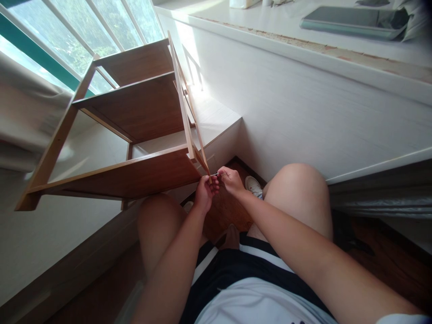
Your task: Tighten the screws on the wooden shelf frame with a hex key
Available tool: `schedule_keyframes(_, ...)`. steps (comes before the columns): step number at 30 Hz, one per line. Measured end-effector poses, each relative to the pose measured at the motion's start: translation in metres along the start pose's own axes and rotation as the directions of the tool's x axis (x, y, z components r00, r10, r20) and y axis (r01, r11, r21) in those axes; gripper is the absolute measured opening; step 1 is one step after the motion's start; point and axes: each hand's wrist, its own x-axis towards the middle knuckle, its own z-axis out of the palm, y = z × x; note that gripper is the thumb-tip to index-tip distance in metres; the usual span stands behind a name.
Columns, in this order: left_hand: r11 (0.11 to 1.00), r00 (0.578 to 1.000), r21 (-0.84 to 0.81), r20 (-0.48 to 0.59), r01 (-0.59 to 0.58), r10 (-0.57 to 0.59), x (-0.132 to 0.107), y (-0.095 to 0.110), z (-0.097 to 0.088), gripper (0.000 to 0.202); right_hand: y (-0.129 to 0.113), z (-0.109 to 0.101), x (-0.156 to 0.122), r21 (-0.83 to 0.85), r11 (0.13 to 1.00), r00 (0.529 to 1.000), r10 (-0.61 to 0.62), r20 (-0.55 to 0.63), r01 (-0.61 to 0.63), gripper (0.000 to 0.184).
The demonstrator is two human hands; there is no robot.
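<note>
A brown wooden shelf unit [135,112] with three boards lies tipped on a white ledge [216,119], its light wooden side frame [184,103] toward me. My left hand [205,192] is closed around the near lower corner of that frame. My right hand [229,178] pinches a thin metal tool, too small to name, at the same corner. Both hands meet just above my knees.
A white wall [303,103] rises on the right, with a sill on top bearing a grey tray [351,21]. A window [84,31] and a pale curtain [23,112] are at the left. A white shoe [254,185] rests on the wooden floor.
</note>
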Motion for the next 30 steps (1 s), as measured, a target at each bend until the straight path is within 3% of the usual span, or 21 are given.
schedule_keyframes(6, 1.000, 1.000, -0.005, 0.008, 0.001, 0.000, -0.0007, -0.0003, -0.0001, 0.030, -0.0052, -0.0030, 0.0005, -0.016, 1.000, 1.000, -0.005, 0.012, 0.005, 0.053)
schedule_keyframes(16, 1.000, 1.000, -0.006, -0.002, 0.007, -0.007, -0.0018, 0.0022, 0.0036, 0.030, -0.0037, -0.0042, 0.0018, -0.040, 0.999, 1.000, -0.018, 0.019, 0.019, 0.064)
schedule_keyframes(30, 1.000, 1.000, 0.012, -0.016, 0.002, -0.002, -0.0003, 0.0010, 0.0027, 0.029, -0.0068, -0.0041, 0.0018, -0.027, 0.999, 1.000, -0.022, 0.012, 0.022, 0.061)
